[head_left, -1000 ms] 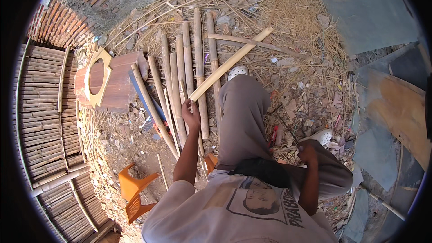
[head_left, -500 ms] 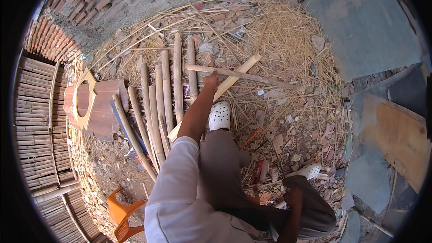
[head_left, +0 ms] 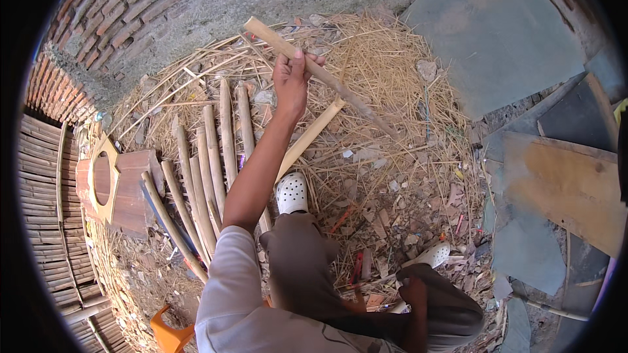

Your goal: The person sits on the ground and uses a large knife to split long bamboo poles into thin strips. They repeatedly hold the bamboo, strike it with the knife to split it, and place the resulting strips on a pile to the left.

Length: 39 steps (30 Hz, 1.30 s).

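Observation:
My left hand (head_left: pixel 292 86) is raised over the straw and grips a long piece of split bamboo (head_left: pixel 339 86), thumb on top. The piece slants from a pale end at upper left down to a darker end at right. Under it lies a paler bamboo strip (head_left: pixel 313 136), which reaches down to my white clog (head_left: pixel 292 193). Left of my arm, several bamboo poles (head_left: pixel 210 137) lie side by side. My right hand (head_left: pixel 412 291) is low by my bent right knee with curled fingers; whatever may be in it is hidden.
A red-handled tool (head_left: pixel 357 267) lies among rubble between my feet. At left are a brown wooden panel (head_left: pixel 139 186), a slatted bamboo wall (head_left: pixel 40 189) and an orange plastic chair (head_left: pixel 171 330). Sheets (head_left: pixel 490 39) lean at right; a brick wall (head_left: pixel 222 0) stands behind.
My left hand has lifted the split bamboo piece off the pale strip and tilted its left end upward. My view has shifted slightly. My right hand stays by the knee.

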Each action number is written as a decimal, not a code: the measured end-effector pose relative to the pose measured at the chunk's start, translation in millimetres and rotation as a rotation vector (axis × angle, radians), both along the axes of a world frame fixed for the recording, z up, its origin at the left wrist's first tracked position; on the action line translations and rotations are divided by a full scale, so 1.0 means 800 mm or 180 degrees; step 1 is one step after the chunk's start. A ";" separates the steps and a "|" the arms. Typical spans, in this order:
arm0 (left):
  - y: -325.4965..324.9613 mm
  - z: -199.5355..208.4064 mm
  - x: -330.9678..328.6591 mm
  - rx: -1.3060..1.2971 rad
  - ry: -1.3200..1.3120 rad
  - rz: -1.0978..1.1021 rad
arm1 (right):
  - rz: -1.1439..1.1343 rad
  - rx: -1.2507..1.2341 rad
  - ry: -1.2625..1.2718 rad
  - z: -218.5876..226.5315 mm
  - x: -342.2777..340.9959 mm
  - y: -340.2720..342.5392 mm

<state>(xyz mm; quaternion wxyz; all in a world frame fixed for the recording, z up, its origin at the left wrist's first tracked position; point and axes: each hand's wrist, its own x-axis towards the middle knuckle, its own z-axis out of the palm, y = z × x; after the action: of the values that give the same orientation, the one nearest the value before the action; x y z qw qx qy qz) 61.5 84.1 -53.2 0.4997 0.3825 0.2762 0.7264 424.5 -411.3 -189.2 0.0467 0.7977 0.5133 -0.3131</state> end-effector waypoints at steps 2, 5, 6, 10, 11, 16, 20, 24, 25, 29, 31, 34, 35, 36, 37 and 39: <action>-0.028 0.103 0.038 0.0598 0.0070 -0.0511 | -0.0246 0.0234 0.0202 0.019 -0.006 0.009; -0.089 0.212 0.114 0.1018 0.0822 -0.0836 | -0.0736 0.0814 0.0321 0.027 -0.007 0.010; -0.110 0.226 0.136 0.1153 0.0939 -0.0919 | -0.0910 0.1000 0.0331 0.028 -0.006 0.007; -0.190 0.248 0.207 0.1402 0.1604 -0.0779 | -0.1842 0.1360 0.2106 0.103 -0.011 0.007; -0.208 0.243 0.222 0.1373 0.1824 -0.0621 | -0.2172 0.1596 0.2481 0.163 -0.032 0.008; -0.294 0.241 0.285 0.1380 0.1466 -0.0932 | -0.2399 0.2266 0.2938 0.308 -0.045 -0.037; -0.315 0.220 0.300 0.1157 0.1523 -0.1462 | -0.2212 0.2662 0.3067 0.367 -0.056 -0.077; -0.329 0.199 0.313 0.0890 0.0961 -0.1695 | -0.2078 0.2838 0.3235 0.392 -0.072 -0.094; -0.324 0.190 0.310 0.0982 0.0878 -0.1780 | -0.2032 0.2863 0.3279 0.395 -0.078 -0.095; -0.322 0.152 0.308 0.0904 0.0789 -0.1737 | -0.1856 0.2827 0.3117 0.399 -0.096 -0.086; -0.325 0.135 0.311 0.0968 0.0869 -0.1670 | -0.1780 0.2731 0.3058 0.400 -0.103 -0.083; -0.332 0.106 0.314 0.1223 0.0989 -0.1496 | -0.1468 0.2907 0.2587 0.384 -0.111 -0.070; -0.334 0.096 0.314 0.1297 0.1011 -0.1422 | -0.1518 0.2895 0.2477 0.384 -0.116 -0.067; -0.335 0.092 0.315 0.1375 0.1032 -0.1361 | -0.1580 0.2891 0.2362 0.387 -0.122 -0.064; -0.332 0.089 0.315 0.1379 0.0996 -0.1323 | -0.1639 0.2886 0.2248 0.388 -0.125 -0.061; -0.331 0.090 0.314 0.1420 0.1071 -0.1224 | -0.1583 0.2764 0.2219 0.382 -0.128 -0.056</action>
<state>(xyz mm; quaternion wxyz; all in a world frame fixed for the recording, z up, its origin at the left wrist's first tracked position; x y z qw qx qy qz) 312.8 -180.8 19.2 0.4790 0.6420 0.1118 0.5881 322.4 -455.9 116.2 -0.5281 0.6904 0.3775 -0.3194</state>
